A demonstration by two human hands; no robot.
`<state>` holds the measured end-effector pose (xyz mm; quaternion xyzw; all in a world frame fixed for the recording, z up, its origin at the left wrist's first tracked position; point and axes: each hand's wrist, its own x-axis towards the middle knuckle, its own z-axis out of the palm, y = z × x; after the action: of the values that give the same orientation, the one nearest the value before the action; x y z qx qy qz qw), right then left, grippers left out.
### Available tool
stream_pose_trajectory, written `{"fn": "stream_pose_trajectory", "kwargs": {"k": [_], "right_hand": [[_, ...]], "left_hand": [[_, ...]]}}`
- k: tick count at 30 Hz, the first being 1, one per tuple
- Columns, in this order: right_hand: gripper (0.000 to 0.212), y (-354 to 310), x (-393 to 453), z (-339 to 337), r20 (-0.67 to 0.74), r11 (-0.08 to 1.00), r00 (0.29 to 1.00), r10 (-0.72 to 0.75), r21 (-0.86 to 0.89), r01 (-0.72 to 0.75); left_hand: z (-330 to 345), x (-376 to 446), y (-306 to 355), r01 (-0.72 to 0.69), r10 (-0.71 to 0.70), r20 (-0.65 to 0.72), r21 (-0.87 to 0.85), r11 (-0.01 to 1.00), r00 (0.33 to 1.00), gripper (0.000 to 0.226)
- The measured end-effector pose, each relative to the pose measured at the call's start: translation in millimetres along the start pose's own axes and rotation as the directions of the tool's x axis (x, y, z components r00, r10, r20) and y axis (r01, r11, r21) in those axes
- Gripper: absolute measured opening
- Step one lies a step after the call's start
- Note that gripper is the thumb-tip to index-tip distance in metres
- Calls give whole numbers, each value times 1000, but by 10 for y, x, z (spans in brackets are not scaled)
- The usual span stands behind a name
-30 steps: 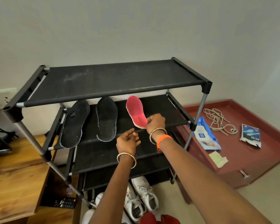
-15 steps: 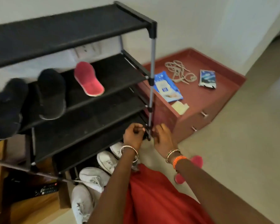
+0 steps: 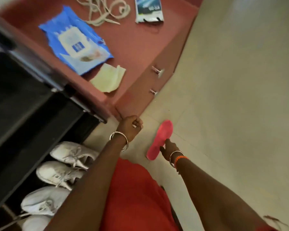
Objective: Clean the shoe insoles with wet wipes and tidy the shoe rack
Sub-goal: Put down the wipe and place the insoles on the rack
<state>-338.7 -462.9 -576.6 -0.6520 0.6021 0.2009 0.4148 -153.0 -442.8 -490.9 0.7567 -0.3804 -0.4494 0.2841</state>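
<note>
Reaching down toward the pale tiled floor [image 3: 232, 97], the right hand [image 3: 169, 148] meets the pink foam insole [image 3: 160, 139] at about five o'clock from the frame's centre; its fingers lie on the insole's near edge, though whether they have closed round it I cannot tell. The insole lies flat on the floor, toe end pointing to twelve o'clock, so it probably has to be lifted before wiping. The left hand [image 3: 130, 126] hangs curled in a loose fist at six o'clock, gripping nothing visible, well apart from the right, probably just held out of the way. At eleven o'clock the blue wet-wipe packet [image 3: 77, 42] rests on the red-brown low cabinet [image 3: 137, 47], with a crumpled pale wipe [image 3: 108, 79] just beside it, handy for the cleaning step. Beige laces [image 3: 100, 12] and a small printed packet [image 3: 148, 10] lie farther back. The black fabric shoe rack [image 3: 23, 97] stands at nine o'clock, with white lace-up sneakers [image 3: 62, 172] lined up beneath it.
</note>
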Motion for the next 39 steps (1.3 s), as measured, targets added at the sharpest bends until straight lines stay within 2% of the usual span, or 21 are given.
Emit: {"fn": "stream_pose_trajectory", "kwargs": {"k": [2, 5, 9, 13, 16, 18, 21, 23, 24, 27, 30, 34, 36, 39], "right_hand": [[44, 61, 237, 112, -3, 985, 995, 98, 140, -97], [43, 131, 593, 245, -1, 903, 957, 291, 331, -274], [53, 181, 957, 420, 68, 822, 901, 429, 386, -420], [32, 176, 1135, 476, 24, 787, 881, 473, 438, -435], [13, 135, 1078, 466, -31, 747, 897, 441, 567, -348], [19, 110, 955, 413, -89, 682, 887, 453, 676, -280], [4, -62, 619, 168, -92, 485, 856, 509, 852, -196], [18, -242, 370, -68, -28, 326, 845, 534, 929, -176], [19, -357, 220, -211, -18, 287, 850, 526, 945, -157], [27, -741, -194, -652, -99, 231, 880, 465, 973, -13], [29, -1128, -759, -1060, -188, 169, 904, 384, 977, 131], [15, -1505, -1573, -1259, -294, 122, 912, 287, 955, 270], [8, -1679, -1938, -1245, -355, 96, 903, 243, 935, 341], [14, -1949, -2519, -1113, -494, 138, 869, 40, 864, 485]], "left_hand": [[137, 268, -123, 12, -14, 54, 38, 999, 998, 28], [345, 547, -341, 15, -19, 97, 52, 999, 995, 26], [396, 738, -571, -13, 7, 124, 53, 999, 992, 20], [361, 807, -663, -4, -1, 113, 39, 999, 994, 21], [368, 718, -662, -2, -3, 136, 36, 999, 991, 12], [337, 606, -618, 12, -16, 135, 29, 1000, 991, 8], [222, 421, -420, 62, -65, 128, 27, 998, 990, 11], [97, 278, -191, 108, -108, 143, 9, 994, 984, 18], [23, 194, -43, 126, -124, 155, -2, 992, 980, 21], [-213, -59, 415, 121, -114, 177, -31, 992, 978, 24], [-434, -451, 867, 90, -75, 129, -112, 990, 989, 25], [-686, -1138, 1229, 17, -3, 92, -156, 988, 996, 18], [-832, -1482, 1289, -71, 76, 18, -187, 980, 997, 8], [-1071, -2065, 1193, -141, 81, -154, -427, 893, 985, 3]]}}
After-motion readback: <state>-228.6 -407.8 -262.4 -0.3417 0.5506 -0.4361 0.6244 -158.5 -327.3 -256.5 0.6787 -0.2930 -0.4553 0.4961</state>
